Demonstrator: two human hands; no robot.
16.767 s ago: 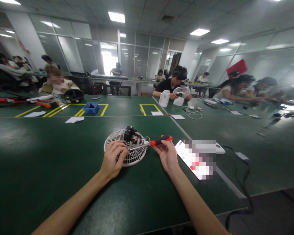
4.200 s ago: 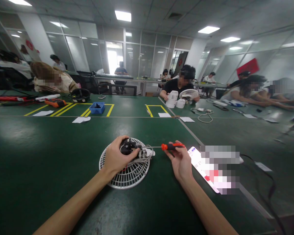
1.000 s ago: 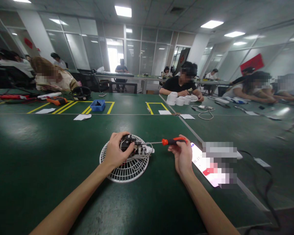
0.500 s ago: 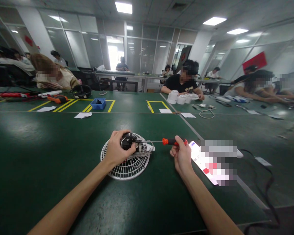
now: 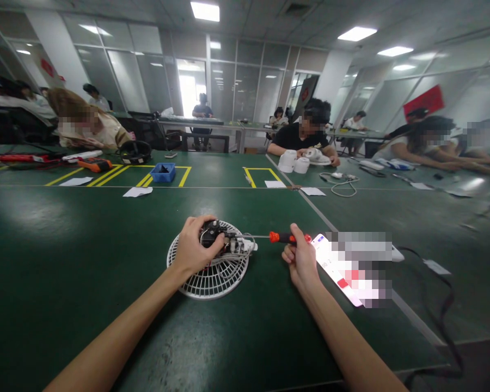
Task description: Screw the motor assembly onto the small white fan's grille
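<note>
My left hand (image 5: 194, 242) is closed around a black fan motor (image 5: 209, 235) with white parts and grey wires on its right side. Under the motor lies a round white fan grille (image 5: 212, 286), flat on the green table. A screwdriver (image 5: 283, 238) with a red and black handle is gripped in my right hand (image 5: 302, 258). Its long shaft points left, and the tip meets the motor assembly; the exact contact spot is too small to make out. Just right of my right hand lies a lit phone (image 5: 324, 256), partly blurred out.
Beyond the grille are a blue bin (image 5: 163, 172), paper slips (image 5: 138, 191) and yellow tape outlines (image 5: 263, 169). White cups (image 5: 288, 161) and a coiled cable (image 5: 343, 184) lie at the far right, near a co-worker in black (image 5: 306, 136). A dark strap (image 5: 451, 305) hangs over the right side.
My hands, the motor and the screwdriver hold nearly the same positions. Across the table, the co-worker has lifted or turned a white part near the cups.
</note>
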